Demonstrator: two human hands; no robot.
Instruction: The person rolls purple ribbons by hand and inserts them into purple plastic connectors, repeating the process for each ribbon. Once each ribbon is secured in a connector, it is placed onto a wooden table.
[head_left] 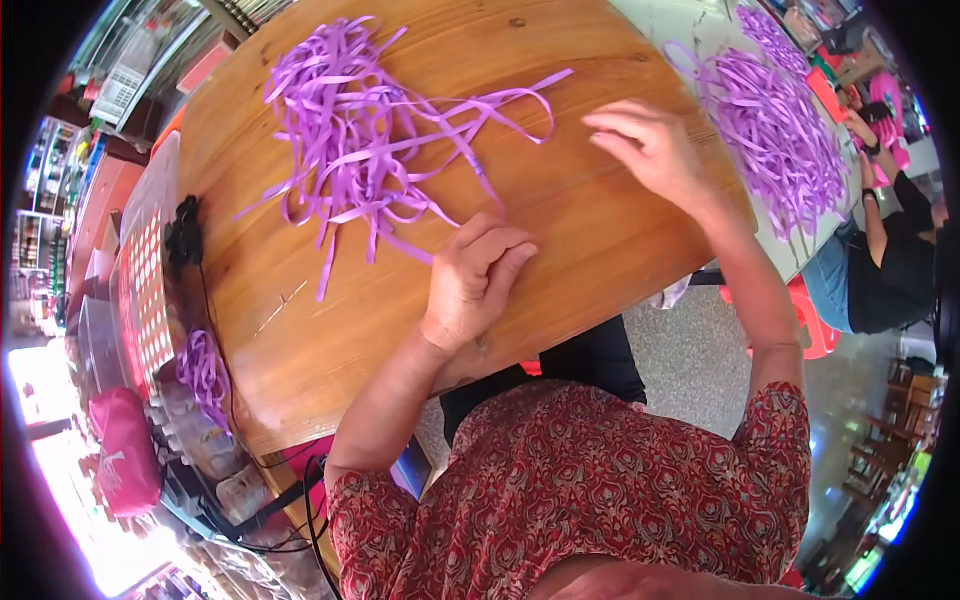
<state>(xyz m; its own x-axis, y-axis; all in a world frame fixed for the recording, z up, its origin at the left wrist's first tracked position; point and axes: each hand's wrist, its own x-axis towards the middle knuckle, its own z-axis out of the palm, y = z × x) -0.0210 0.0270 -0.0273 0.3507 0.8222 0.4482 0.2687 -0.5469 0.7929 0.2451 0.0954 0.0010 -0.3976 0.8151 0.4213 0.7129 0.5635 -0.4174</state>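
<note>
A loose tangle of flat purple ribbons (345, 130) lies on the wooden table, with strands trailing toward my hands. My left hand (475, 270) is closed near the table's front edge, thumb against curled fingers. Ribbon strands run up to its knuckles and its outer side. Whether the fingertips pinch one is hidden. Further right, my right hand (645, 150) is held over the tabletop, fingers slightly bent and thumb apart, with nothing seen in it. The long ribbon loop from the tangle ends a little to its left.
A bigger purple ribbon heap (775, 140) covers part of a pale table on the right, where another person (880, 240) works. A small ribbon bundle (205, 375) hangs at the wooden table's (590, 270) left edge, near a black cable (185, 230) and a pink bag (125, 450).
</note>
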